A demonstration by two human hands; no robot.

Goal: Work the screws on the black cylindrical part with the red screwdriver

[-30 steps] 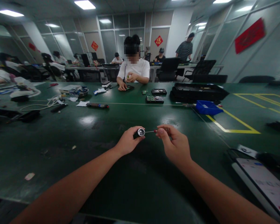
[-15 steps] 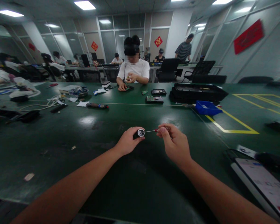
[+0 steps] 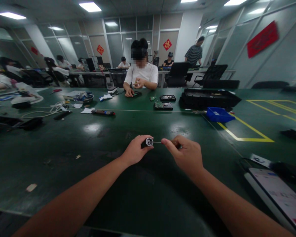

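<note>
My left hand [image 3: 136, 149] is wrapped round a short black cylinder [image 3: 149, 142] with a silver ring at its open end, which faces me. Inside the ring some light and dark parts show, too small to make out. My right hand [image 3: 187, 151] grips a screwdriver [image 3: 158, 142] by its handle, thumb stretched along it. The thin metal shaft points left, and its tip meets the right side of the cylinder's rim. Both hands are held above the green table [image 3: 143, 194]; most of the handle is hidden by my fingers.
Across the table a person [image 3: 141, 74] in a white shirt handles small parts. Circuit boards [image 3: 163, 105], a black housing [image 3: 208, 98] and a blue bin [image 3: 219, 114] lie ahead. A tablet-like device [image 3: 277, 194] is at right. A dark tool [image 3: 103, 112] and cables [image 3: 48, 110] lie left.
My right hand has turned about the screwdriver, with the thumb now reaching further left along it. The left hand and the cylinder stay almost in place.
</note>
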